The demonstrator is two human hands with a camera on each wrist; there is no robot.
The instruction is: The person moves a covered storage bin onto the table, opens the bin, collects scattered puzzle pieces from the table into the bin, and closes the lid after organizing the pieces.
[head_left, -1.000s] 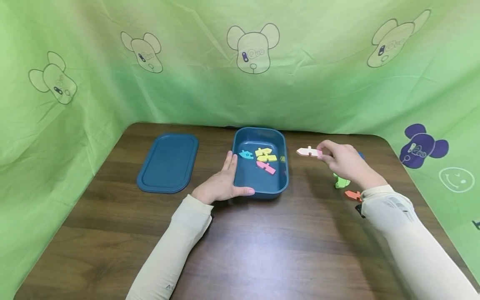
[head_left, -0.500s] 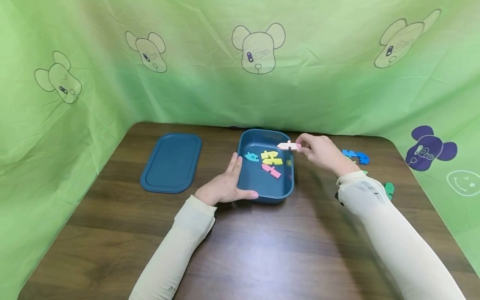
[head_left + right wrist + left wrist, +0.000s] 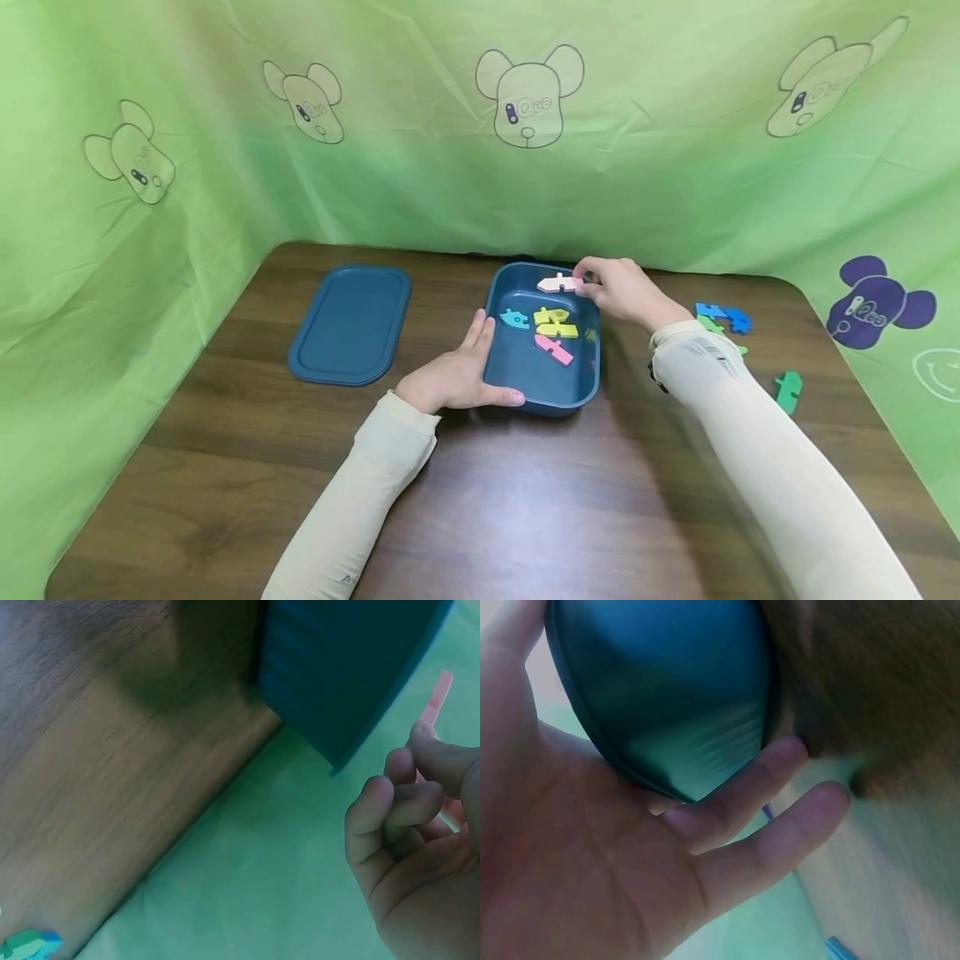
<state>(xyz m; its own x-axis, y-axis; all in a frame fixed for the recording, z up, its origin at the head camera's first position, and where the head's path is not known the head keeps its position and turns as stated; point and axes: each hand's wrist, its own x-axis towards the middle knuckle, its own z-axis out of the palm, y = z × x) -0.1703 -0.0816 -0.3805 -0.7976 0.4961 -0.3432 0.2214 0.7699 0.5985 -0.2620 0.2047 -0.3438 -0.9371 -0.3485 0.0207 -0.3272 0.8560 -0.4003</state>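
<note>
A dark blue box [image 3: 540, 387] stands on the table with two yellow puzzle pieces [image 3: 557, 331], a pink puzzle piece [image 3: 553, 350] and a teal puzzle piece [image 3: 514, 319] inside. My left hand [image 3: 457, 375] touches its left side and near-left corner, thumb and fingers spread. In the left wrist view, straight fingers [image 3: 757, 847] lie by the outer wall. My right hand [image 3: 626, 293] pinches a pale pink puzzle piece [image 3: 557, 284] between thumb and fingertips, over the box's far right part. The right wrist view shows this piece [image 3: 437, 697] sticking out past the thumb.
A blue lid [image 3: 350, 325] lies flat to the left of the box. On the right are blue puzzle pieces [image 3: 738, 320], light green pieces [image 3: 708, 323] and a darker green piece [image 3: 787, 392]. Green cloth [image 3: 420, 183] hangs behind the table.
My right hand has carried the pale pink puzzle piece leftward, from beside the box to above its far end. The left hand stays at the box. The head view has shifted slightly.
</note>
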